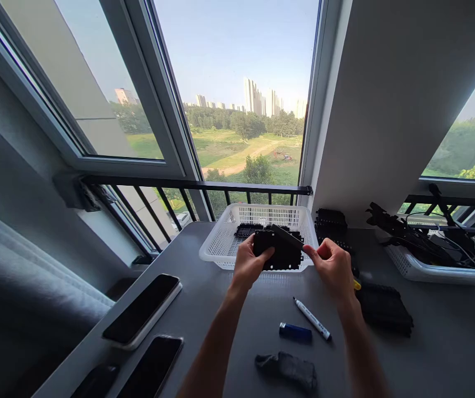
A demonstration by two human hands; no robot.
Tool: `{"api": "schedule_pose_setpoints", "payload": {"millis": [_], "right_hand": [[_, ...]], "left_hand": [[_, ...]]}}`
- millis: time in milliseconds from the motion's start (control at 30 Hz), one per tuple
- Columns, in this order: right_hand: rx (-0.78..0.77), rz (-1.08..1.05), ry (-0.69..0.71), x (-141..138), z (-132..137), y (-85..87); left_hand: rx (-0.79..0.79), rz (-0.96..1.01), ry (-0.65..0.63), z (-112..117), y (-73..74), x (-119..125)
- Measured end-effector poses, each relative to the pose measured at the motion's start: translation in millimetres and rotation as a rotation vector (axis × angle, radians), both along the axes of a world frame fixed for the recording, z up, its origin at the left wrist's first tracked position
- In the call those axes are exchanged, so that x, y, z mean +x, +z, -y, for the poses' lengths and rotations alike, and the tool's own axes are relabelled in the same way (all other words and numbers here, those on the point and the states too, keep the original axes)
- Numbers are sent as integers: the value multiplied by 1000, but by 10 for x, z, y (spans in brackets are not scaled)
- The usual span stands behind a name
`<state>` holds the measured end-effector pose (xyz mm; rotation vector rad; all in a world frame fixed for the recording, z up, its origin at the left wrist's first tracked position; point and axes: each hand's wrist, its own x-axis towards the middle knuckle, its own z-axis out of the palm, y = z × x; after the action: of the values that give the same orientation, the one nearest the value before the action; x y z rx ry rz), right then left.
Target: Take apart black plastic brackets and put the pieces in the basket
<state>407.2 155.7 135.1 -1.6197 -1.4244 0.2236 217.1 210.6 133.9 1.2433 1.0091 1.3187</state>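
Observation:
My left hand (pixel 250 262) grips a flat black plastic panel (pixel 281 255) with notched edges, thumb across its face. A thin dark strip (pixel 289 237) lies slantwise over the panel's upper part, and my right hand (pixel 332 262) pinches its right end. Both hands are raised in front of a white perforated basket (pixel 216 250), which holds more black notched pieces (pixel 248 230). Below the hands, a white marker pen (pixel 312 319) and a dark blue cylindrical object (pixel 295 332) lie on the grey table (pixel 220 326).
Stacked black panels (pixel 330 219) stand right of the basket, with another black stack (pixel 386 309) nearer. A second white basket (pixel 436 269) holds black parts and cables. Two phones (pixel 142 309) lie at left, and a crumpled dark cloth (pixel 287 370) in front. Window railing (pixel 204 186) runs behind.

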Motion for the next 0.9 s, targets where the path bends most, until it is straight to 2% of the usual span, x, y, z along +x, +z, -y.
{"api": "schedule_pose_setpoints", "payload": {"millis": [167, 367, 433, 667, 900], "right_hand": [[-30, 27, 33, -165, -15, -9], [22, -29, -62, 174, -35, -42], [35, -35, -74, 202, -27, -33], [-21, -8, 47, -121, -20, 3], [32, -65, -81, 250, -32, -45]], "left_hand": [[19, 1, -21, 28, -32, 74], [7, 15, 28, 9, 13, -15], [5, 12, 40, -3, 6, -16], [19, -3, -3, 26, -46, 111], [9, 2, 48, 10, 14, -18]]}}
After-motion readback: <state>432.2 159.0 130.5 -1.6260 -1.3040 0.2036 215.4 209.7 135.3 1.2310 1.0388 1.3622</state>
